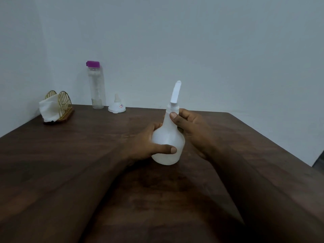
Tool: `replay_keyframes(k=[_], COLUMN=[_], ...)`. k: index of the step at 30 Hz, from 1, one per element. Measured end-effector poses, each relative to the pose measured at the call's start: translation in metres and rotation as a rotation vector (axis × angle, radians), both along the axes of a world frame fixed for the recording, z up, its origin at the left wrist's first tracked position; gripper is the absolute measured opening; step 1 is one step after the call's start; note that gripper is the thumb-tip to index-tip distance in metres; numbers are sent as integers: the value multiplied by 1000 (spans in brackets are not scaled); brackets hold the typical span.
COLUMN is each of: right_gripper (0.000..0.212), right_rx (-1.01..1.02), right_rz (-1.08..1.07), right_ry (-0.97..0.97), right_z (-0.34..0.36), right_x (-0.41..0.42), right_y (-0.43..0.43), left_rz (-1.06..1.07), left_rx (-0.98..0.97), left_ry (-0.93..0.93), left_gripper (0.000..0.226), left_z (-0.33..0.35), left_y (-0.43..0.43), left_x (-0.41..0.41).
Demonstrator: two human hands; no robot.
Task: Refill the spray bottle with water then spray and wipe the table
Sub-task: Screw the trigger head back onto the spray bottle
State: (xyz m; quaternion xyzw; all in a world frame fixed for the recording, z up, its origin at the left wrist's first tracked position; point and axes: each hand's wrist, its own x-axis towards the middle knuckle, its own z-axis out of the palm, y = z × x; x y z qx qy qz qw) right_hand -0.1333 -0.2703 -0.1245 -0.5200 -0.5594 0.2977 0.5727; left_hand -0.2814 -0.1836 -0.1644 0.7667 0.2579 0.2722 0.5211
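At the bench's (70, 155) far left corner stands a gold wire holder (60, 104) with a white cloth (49, 109) tucked in it. Along the far edge, to its right, a clear water bottle (96, 88) with a purple cap (93, 64) stands upright, and just beside that a small white funnel (117, 105) sits mouth-down. All three are well apart from the hands, and nothing lies between them and the spray bottle (168, 139).

The spray bottle is near the middle of the bench, its round base low over or on the wood; I cannot tell which. Its long axis runs nearly upright, leaning slightly right, with the white nozzle (176, 92) pointing up and away.

The left hand (145, 142) comes in from the near edge and cups the bottle's wide body, fingers (166, 149) wrapped round it. The right hand (191, 127) reaches in from the right and is closed on the neck just under the nozzle, thumb in front.
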Motion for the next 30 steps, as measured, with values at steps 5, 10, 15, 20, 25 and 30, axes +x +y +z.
replay_keyframes(k=[5, 10, 15, 20, 25, 30], right_gripper=[36, 36, 36, 33, 29, 30], right_rx=[13, -16, -17, -28, -82, -55], right_rz=[-115, -200, -231, -192, -53, -60], right_ry=[-112, -124, -134, -225, -234, -88], right_z=[-2, 3, 4, 5, 4, -1], right_x=[-3, -7, -9, -10, 2, -9], right_y=[4, 8, 11, 8, 7, 10], left_rz=[-106, -9, 11, 53, 314, 499], left_rx=[-236, -344, -310, -218, 167, 430], left_ry=[-159, -223, -221, -153, 50, 55], left_gripper=[51, 40, 34, 54, 93, 110], left_z=[1, -5, -6, -4, -5, -17], left_y=[13, 22, 19, 17, 11, -8], left_x=[-20, -23, -18, -15, -1, 25])
